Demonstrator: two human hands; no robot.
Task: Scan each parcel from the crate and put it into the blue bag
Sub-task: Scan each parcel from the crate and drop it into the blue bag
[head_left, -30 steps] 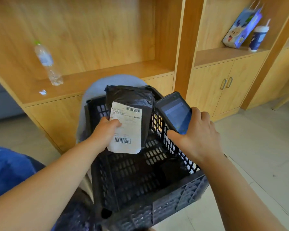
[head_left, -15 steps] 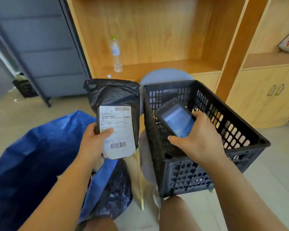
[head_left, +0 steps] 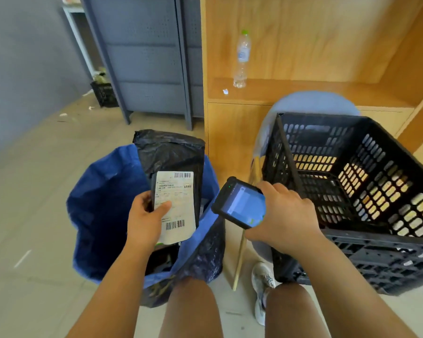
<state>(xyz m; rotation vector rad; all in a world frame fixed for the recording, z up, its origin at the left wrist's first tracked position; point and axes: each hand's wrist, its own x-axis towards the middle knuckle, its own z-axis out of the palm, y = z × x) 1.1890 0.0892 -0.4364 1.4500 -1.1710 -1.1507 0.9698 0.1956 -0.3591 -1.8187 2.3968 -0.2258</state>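
The left hand (head_left: 144, 215) grips a black parcel (head_left: 174, 164) by its lower edge, thumb pressed on the white label (head_left: 177, 203), holding it upright over the open blue bag (head_left: 103, 203). Just right of it, the right hand (head_left: 283, 220) clasps a handheld scanner (head_left: 239, 203), beside the black crate (head_left: 366, 191).

Bag (head_left: 103, 203): stood open on the floor at the left, before the person's left knee.
Parcel (head_left: 171, 164): upright over the bag's mouth, held at its lower left edge by the left hand (head_left: 144, 220).
Scanner (head_left: 239, 206): in the right hand (head_left: 286, 220), just right of the parcel, between bag and crate.
Crate (head_left: 352, 191): at the right, on a round seat (head_left: 310, 101).
Bottle (head_left: 241, 59): upright on the shelf (head_left: 303, 91) behind the crate.
Rack (head_left: 144, 57): behind the bag, left of the shelf.
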